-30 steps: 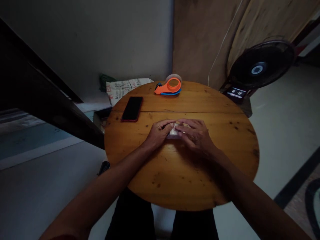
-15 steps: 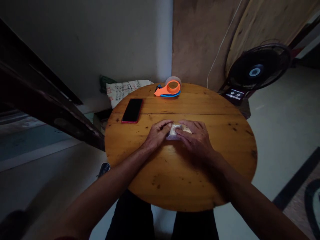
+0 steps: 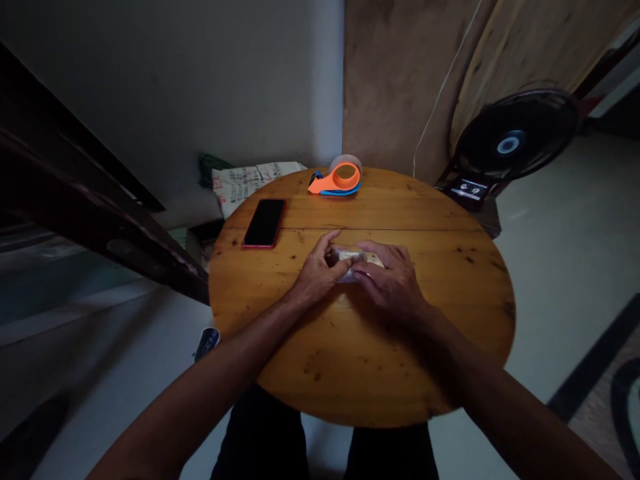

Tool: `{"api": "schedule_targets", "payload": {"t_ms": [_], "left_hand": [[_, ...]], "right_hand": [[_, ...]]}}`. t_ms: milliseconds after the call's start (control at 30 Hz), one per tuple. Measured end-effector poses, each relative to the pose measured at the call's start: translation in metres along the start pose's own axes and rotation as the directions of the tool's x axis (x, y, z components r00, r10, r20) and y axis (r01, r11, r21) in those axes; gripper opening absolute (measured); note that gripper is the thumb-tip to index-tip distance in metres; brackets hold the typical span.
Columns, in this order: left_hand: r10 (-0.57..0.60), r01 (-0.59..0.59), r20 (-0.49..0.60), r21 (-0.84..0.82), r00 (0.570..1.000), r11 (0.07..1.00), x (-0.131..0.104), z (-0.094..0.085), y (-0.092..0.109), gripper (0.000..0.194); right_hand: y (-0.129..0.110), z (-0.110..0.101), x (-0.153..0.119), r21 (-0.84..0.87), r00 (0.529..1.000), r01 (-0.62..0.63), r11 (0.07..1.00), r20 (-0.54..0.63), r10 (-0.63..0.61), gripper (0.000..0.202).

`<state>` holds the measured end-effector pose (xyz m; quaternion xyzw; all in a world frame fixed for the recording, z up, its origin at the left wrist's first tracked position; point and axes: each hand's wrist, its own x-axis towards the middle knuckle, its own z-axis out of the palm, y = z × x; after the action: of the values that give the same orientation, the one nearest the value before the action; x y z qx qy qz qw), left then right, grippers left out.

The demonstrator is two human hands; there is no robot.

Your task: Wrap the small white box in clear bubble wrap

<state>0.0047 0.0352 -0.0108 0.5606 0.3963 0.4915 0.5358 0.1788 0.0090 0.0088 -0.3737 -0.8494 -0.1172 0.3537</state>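
Whitish and shiny, the packet [image 3: 349, 257] sits between both hands near the middle of the bench [image 3: 345, 360]; the left hand [image 3: 320, 270] and right hand [image 3: 395, 277], fingers partly curled, pinch it. The tape dispenser [image 3: 336, 183] lies beyond.

The round wooden table [image 3: 345, 373] lies beneath the grip, its boards dotted with dark knots and crossed by a seam just beyond the grip. A red-edged phone [image 3: 264, 223] rests beyond the grip to the left; an orange-and-blue tape dispenser [image 3: 336, 183] stands farther off, near the far edge.
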Motion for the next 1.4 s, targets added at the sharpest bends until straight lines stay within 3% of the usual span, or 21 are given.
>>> {"api": "schedule_targets", "payload": {"t_ms": [167,333,533,833,1200,1400], "left_hand": [[-0.007,0.007,0.017,-0.04,1.0,0.999,0.0,0.0,-0.001,0.072],[-0.006,0.007,0.014,-0.032,1.0,0.999,-0.001,-0.002,0.0,0.071],[0.017,-0.017,0.006,0.042,1.0,0.999,-0.001,-0.002,0.0,0.068],[-0.017,0.018,0.026,-0.064,1.0,0.998,-0.001,-0.006,-0.001,0.071],[-0.024,0.017,-0.038,-0.174,0.999,0.985,0.004,-0.012,0.0,0.058],[-0.033,0.027,-0.031,-0.164,0.999,0.986,0.001,-0.01,0.005,0.069]], "right_hand": [[0.002,-0.001,-0.002,0.082,0.994,-0.105,0.991,-0.02,0.107,0.018],[0.004,0.001,-0.003,-0.031,0.995,-0.031,0.999,0.089,0.034,0.022],[0.005,0.002,-0.003,-0.076,0.998,0.005,0.997,0.07,0.001,0.017],[0.002,0.002,-0.003,-0.032,0.994,-0.011,0.999,0.109,0.014,0.02],[0.005,0.004,-0.005,0.092,0.991,-0.132,0.987,0.013,0.131,0.028],[0.005,0.004,-0.004,0.136,0.986,-0.166,0.977,0.007,0.166,0.036]]}}
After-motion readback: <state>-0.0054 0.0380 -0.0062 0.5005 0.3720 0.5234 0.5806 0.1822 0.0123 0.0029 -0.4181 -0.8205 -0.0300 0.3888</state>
